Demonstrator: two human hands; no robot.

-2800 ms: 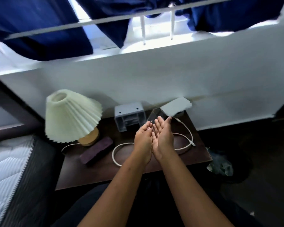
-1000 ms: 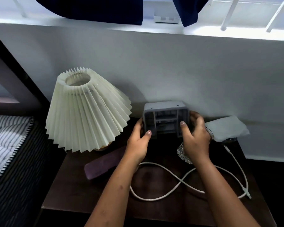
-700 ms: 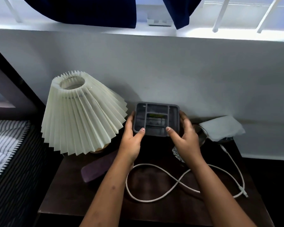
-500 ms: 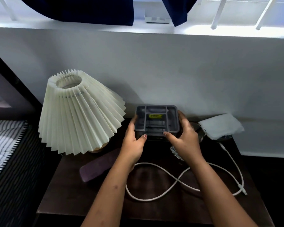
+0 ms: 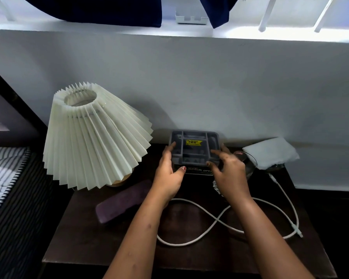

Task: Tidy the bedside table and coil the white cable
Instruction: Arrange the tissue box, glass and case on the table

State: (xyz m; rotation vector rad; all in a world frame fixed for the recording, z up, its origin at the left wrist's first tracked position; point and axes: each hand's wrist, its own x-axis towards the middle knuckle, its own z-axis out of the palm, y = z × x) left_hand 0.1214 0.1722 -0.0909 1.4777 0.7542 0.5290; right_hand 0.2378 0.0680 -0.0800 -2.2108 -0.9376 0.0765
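Left hand [image 5: 169,176] and right hand [image 5: 230,175] are both on the grey organiser tray [image 5: 193,147] from what I can see on the feed. Sweeping from the left: striped bed [image 5: 2,174] at the edge, then the lamp [image 5: 95,137] with its pleated cream shade tilted a bit, standing at the back left of the dark counter [image 5: 79,244]. Just in front of the lamp there's a purple case [image 5: 123,200] lying flat. Next the left hand, clamping the tray's left side, thumb on the front face and fingers over the left rim. The tray sits at the back against the wall, open side up, with a yellow sticker [image 5: 193,142] inside and something dark and printed under its front edge, can't tell what. The right hand has the right side, thumb at the front, index finger on the rim, other fingers a bit spread. Right beside it is a clear glass [image 5: 249,164], then a folded white cloth [image 5: 270,153] in the back corner. The white cable [image 5: 210,216] lies loose in a figure-eight on the counter in front, under both forearms, uncoiled, with its plug end near the right edge.
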